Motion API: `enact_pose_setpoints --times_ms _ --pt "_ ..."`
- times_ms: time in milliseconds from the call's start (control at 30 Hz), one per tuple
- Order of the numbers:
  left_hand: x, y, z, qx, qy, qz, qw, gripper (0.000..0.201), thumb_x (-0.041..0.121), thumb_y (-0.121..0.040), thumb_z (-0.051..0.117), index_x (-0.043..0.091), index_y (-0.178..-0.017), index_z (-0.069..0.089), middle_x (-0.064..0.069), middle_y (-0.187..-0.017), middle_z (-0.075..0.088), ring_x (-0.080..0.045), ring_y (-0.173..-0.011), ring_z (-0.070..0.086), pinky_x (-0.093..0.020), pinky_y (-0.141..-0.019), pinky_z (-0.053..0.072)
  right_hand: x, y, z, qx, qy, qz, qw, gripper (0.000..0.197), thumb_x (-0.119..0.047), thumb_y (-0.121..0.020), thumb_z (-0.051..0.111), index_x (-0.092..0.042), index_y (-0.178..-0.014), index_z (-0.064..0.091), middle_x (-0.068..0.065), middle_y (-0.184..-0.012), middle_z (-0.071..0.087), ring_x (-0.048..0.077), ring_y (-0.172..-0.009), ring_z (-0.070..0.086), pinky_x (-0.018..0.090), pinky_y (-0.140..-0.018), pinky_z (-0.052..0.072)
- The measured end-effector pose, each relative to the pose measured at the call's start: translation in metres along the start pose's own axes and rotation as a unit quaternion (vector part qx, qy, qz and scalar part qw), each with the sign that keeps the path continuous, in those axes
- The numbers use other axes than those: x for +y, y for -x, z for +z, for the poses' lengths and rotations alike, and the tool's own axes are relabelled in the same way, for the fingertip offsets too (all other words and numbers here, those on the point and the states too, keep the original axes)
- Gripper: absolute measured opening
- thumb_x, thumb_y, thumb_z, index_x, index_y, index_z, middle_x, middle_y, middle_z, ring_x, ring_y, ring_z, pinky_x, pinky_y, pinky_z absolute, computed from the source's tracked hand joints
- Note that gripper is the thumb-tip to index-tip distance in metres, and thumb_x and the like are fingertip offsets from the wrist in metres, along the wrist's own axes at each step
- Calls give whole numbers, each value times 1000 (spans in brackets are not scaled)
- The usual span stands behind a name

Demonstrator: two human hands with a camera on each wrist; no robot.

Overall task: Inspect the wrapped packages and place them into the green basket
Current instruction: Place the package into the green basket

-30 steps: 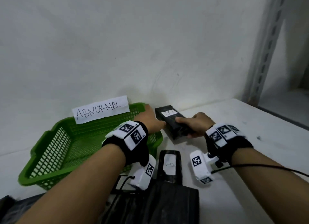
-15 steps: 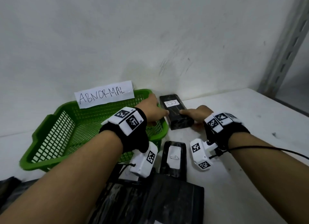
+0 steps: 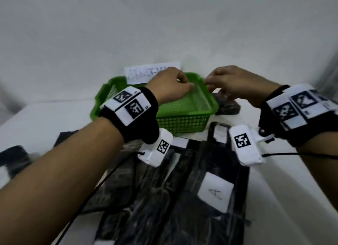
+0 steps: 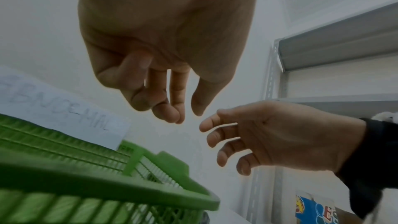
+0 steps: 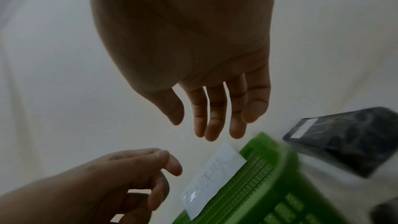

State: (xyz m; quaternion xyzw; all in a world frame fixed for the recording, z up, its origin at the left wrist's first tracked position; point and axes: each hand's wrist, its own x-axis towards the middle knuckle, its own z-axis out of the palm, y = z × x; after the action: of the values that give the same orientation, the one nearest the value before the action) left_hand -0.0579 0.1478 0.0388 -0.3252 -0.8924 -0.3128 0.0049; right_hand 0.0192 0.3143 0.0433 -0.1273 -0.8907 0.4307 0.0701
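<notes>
The green basket (image 3: 184, 124) stands on the white table by the wall and looks empty. Above it, my left hand (image 3: 182, 84) and right hand (image 3: 214, 82) hover with their fingertips close together. Each has loose fingers and holds nothing, as the left wrist view (image 4: 178, 108) and right wrist view (image 5: 206, 125) confirm. A small black wrapped package (image 3: 227, 108) lies on the table just right of the basket, also seen in the right wrist view (image 5: 344, 139). Large black wrapped packages (image 3: 182, 199) lie in the foreground, one with a white label marked A (image 3: 215, 194).
A paper label reading ABNORMAL (image 3: 144, 72) is stuck to the basket's far rim against the wall. A narrow black package (image 3: 218, 133) lies under my right wrist. More dark wrapping (image 3: 14, 158) sits at the left. A metal shelf frame (image 4: 336, 45) stands to the right.
Both hands have let go of the small black package, which now lies right of the basket. They have risen and shifted left over the basket. The head view has tilted down.
</notes>
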Motion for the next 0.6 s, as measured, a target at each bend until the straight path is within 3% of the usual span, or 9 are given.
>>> enact_pose_setpoints --times_ms 233,367,500,600 --pt "-94 103 -84 56 5 -82 995 24 43 -95 60 22 -85 67 4 -73 70 -1 -55 55 -23 -56 38 -91 2 102 -123 111 -101 981 24 -35 -104 50 -15 -110 62 -1 -98 70 20 -75 64 27 -56 45" --pt "-152 165 -139 107 1 -172 979 24 44 -93 60 23 -85 67 2 -77 72 -11 -64 58 -27 -64 43 -138 10 178 -195 155 -159 955 29 -44 -100 56 -17 -106 64 -2 -96 72 19 -77 68 29 -61 49" --pt "-203 225 -181 145 -73 -259 952 25 49 -89 63 25 -93 68 4 -91 69 -15 -85 62 -29 -70 39 -175 24 256 -262 221 -203 917 33 -52 -92 64 -21 -102 69 -4 -94 75 16 -78 70 31 -74 55" --pt "-231 255 -191 102 -123 -337 928 41 56 -86 64 24 -112 63 -1 -111 66 -18 -99 58 -30 -78 41 -189 34 299 -305 308 -215 875 45 -60 -90 62 -20 -109 71 -4 -104 74 16 -93 68 31 -87 53"
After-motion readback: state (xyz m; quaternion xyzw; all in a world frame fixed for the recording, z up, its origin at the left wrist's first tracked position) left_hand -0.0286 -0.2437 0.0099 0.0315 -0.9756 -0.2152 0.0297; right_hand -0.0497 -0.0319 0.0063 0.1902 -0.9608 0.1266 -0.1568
